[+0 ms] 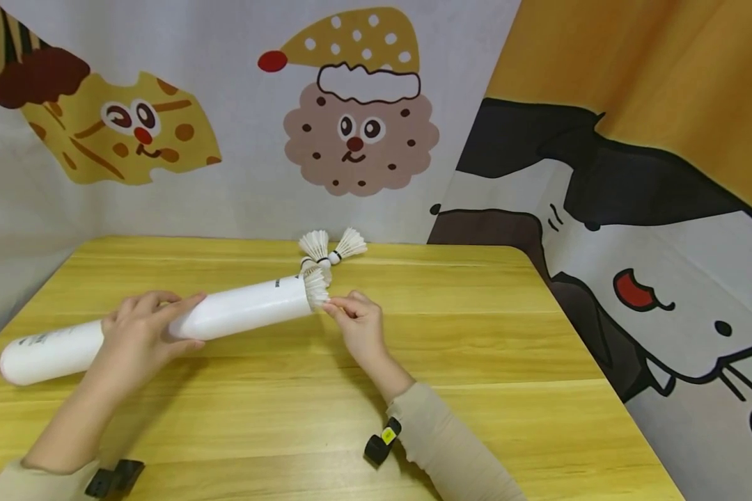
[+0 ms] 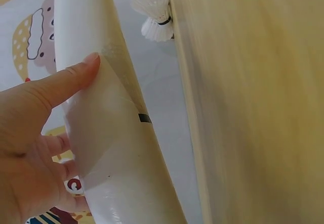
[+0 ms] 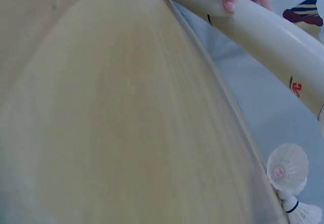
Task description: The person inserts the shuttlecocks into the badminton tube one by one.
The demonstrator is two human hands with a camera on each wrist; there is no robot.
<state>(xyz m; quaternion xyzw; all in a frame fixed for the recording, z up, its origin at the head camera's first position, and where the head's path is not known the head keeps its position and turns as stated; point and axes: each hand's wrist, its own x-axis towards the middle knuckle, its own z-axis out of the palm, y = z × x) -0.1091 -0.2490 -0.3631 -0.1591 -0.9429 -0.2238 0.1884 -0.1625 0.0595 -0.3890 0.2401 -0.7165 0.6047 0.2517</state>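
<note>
A long white shuttlecock tube point(image 1: 244, 306) lies at a slant in the head view, its right end raised off the table. My left hand point(image 1: 141, 327) grips it around the middle, the thumb point(image 2: 76, 80) along its side in the left wrist view. A white feather shuttlecock point(image 1: 315, 288) sits partly inside the tube's right mouth, feathers outward, its base hidden. With thumb and forefinger, my right hand point(image 1: 360, 323) pinches the edge of those feathers. Behind the mouth lie several more shuttlecocks point(image 1: 349, 243), also seen beside the tube point(image 3: 263, 42) in the right wrist view.
Everything is above or on a yellow wood-grain table point(image 1: 495, 417). A printed cartoon curtain point(image 1: 238, 202) hangs along its far edge and right side. Each wrist wears a black camera strap point(image 1: 382, 442).
</note>
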